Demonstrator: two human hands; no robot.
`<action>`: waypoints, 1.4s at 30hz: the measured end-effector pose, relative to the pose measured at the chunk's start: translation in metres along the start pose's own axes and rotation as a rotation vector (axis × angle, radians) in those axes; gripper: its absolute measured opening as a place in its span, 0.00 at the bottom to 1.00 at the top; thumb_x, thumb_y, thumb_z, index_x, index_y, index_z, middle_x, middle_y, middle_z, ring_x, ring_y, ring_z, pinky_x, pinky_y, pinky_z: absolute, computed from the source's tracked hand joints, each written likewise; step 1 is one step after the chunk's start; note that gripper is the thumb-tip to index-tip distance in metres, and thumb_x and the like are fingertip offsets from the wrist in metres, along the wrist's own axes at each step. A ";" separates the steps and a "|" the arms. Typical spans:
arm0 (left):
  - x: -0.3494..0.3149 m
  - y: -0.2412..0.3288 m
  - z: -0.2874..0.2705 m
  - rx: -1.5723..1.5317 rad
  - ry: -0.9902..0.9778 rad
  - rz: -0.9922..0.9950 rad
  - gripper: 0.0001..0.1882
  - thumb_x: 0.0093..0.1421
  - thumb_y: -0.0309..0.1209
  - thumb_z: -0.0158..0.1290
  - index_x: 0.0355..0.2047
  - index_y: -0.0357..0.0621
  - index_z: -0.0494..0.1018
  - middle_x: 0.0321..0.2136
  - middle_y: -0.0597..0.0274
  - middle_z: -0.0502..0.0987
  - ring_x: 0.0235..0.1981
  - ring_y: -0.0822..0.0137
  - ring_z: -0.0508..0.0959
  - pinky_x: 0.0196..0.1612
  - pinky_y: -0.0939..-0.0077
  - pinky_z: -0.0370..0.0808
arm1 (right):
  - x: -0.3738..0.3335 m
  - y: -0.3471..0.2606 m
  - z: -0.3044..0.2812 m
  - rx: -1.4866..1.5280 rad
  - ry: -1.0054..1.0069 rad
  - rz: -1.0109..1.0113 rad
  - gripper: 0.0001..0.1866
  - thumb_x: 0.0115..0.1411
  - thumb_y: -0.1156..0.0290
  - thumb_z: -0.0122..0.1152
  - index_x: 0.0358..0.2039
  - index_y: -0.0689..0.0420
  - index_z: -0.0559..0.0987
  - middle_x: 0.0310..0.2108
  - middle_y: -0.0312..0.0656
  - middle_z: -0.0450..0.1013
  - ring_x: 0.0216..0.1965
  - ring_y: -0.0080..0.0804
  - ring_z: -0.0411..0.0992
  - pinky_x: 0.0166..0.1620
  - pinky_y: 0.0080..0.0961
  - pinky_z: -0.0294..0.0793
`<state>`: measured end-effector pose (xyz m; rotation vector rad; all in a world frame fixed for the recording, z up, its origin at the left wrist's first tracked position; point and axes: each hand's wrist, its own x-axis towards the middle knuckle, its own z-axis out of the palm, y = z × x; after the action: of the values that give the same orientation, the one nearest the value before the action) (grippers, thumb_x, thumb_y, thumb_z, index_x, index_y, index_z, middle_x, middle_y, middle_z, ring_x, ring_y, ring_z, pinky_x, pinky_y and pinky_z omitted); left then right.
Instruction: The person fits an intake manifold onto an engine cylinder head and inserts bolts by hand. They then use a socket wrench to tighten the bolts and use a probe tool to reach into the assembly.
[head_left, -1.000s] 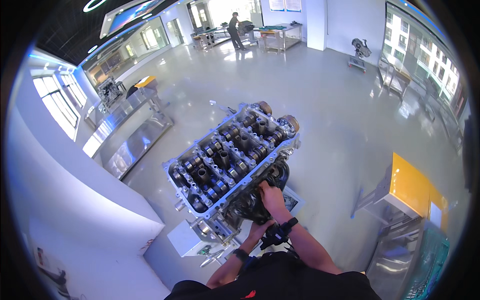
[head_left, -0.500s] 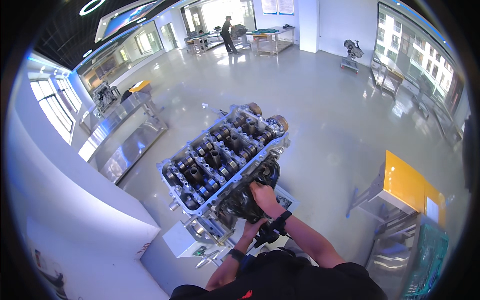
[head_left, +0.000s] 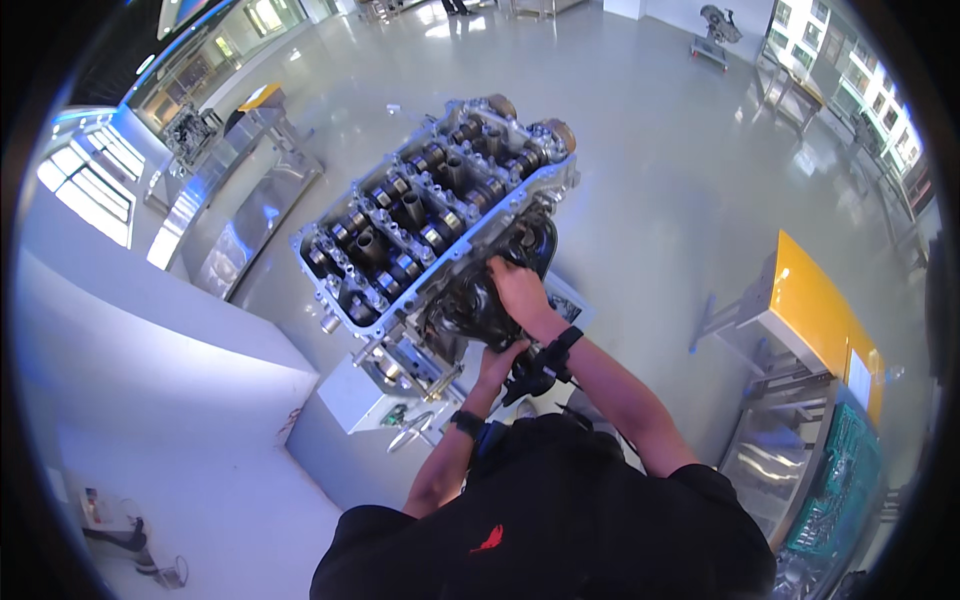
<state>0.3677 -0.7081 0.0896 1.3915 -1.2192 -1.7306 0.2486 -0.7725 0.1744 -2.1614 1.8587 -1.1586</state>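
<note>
Fingers (head_left: 498, 267) of both hands (head_left: 522, 302) touch the black engine part (head_left: 474, 308) ahead, grip unclear.

Bright daylight through windows (head_left: 88, 198), glare on glossy floor (head_left: 650, 170), bent edges, black corners

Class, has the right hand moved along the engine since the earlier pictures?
No: judged against the engine, the right hand stays in nearly the same place.

The right arm (head_left: 624, 402) and left arm (head_left: 444, 468) reach forward. The right hand (head_left: 521, 297) is farther out, its fingers (head_left: 500, 267) bent (the left hand (head_left: 498, 367) is closer in).
</note>
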 end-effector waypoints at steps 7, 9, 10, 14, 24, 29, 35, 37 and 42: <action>-0.003 0.000 0.002 -0.005 0.005 0.031 0.20 0.46 0.41 0.60 0.33 0.37 0.75 0.28 0.63 0.76 0.29 0.73 0.73 0.34 0.76 0.69 | 0.000 -0.003 -0.003 -0.076 -0.032 0.048 0.06 0.50 0.77 0.50 0.31 0.61 0.68 0.20 0.51 0.73 0.23 0.48 0.74 0.25 0.40 0.73; -0.003 0.000 0.001 -0.004 -0.009 0.009 0.20 0.46 0.41 0.60 0.33 0.37 0.75 0.28 0.63 0.76 0.29 0.73 0.73 0.34 0.77 0.69 | 0.000 -0.004 -0.003 -0.108 -0.070 0.066 0.06 0.49 0.77 0.50 0.30 0.61 0.69 0.20 0.51 0.72 0.23 0.47 0.74 0.25 0.39 0.74; -0.002 0.001 0.000 -0.006 -0.023 0.002 0.21 0.46 0.41 0.60 0.34 0.37 0.75 0.29 0.64 0.76 0.30 0.73 0.72 0.35 0.77 0.68 | 0.000 -0.004 -0.003 -0.145 -0.101 0.073 0.05 0.49 0.77 0.51 0.29 0.62 0.70 0.19 0.52 0.72 0.23 0.47 0.74 0.25 0.38 0.74; -0.003 0.001 0.000 -0.022 -0.039 0.003 0.21 0.47 0.40 0.60 0.35 0.37 0.74 0.29 0.64 0.76 0.30 0.74 0.72 0.36 0.77 0.68 | -0.002 -0.007 -0.005 -0.216 -0.101 -0.011 0.04 0.48 0.76 0.53 0.26 0.62 0.71 0.18 0.50 0.72 0.22 0.45 0.74 0.25 0.35 0.75; -0.004 0.005 -0.001 0.017 -0.046 -0.033 0.20 0.47 0.39 0.59 0.35 0.35 0.73 0.29 0.63 0.76 0.30 0.74 0.72 0.35 0.77 0.68 | -0.002 -0.009 -0.011 -0.267 0.018 0.044 0.03 0.48 0.74 0.54 0.24 0.57 0.74 0.20 0.42 0.73 0.23 0.40 0.74 0.23 0.32 0.73; -0.005 0.003 0.001 -0.041 -0.025 0.033 0.20 0.47 0.38 0.59 0.36 0.35 0.73 0.29 0.63 0.76 0.30 0.73 0.72 0.35 0.77 0.68 | -0.006 -0.002 -0.004 -0.343 0.158 -0.092 0.06 0.51 0.67 0.54 0.22 0.54 0.74 0.19 0.39 0.72 0.20 0.36 0.74 0.21 0.30 0.71; -0.002 -0.001 -0.001 -0.025 -0.027 0.034 0.19 0.47 0.36 0.59 0.36 0.35 0.73 0.30 0.62 0.76 0.31 0.72 0.73 0.36 0.76 0.69 | -0.006 -0.002 -0.020 -0.267 -0.092 0.043 0.07 0.50 0.66 0.54 0.27 0.54 0.75 0.16 0.42 0.72 0.17 0.38 0.73 0.20 0.33 0.70; 0.001 0.002 0.002 -0.032 -0.033 0.042 0.19 0.47 0.36 0.59 0.36 0.35 0.72 0.30 0.62 0.76 0.31 0.72 0.73 0.37 0.76 0.69 | -0.004 0.006 -0.019 -0.275 -0.103 0.034 0.07 0.50 0.66 0.54 0.29 0.54 0.75 0.15 0.43 0.72 0.18 0.39 0.73 0.21 0.34 0.71; 0.003 -0.007 -0.003 -0.009 -0.008 0.048 0.20 0.47 0.36 0.59 0.36 0.35 0.72 0.31 0.62 0.76 0.33 0.72 0.73 0.38 0.76 0.69 | -0.018 0.010 -0.002 -0.371 -0.187 -0.017 0.09 0.51 0.66 0.54 0.33 0.53 0.74 0.13 0.43 0.71 0.17 0.41 0.73 0.20 0.35 0.71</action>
<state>0.3705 -0.7090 0.0822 1.3407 -1.2373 -1.7083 0.2392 -0.7584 0.1622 -2.3709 2.1060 -0.6217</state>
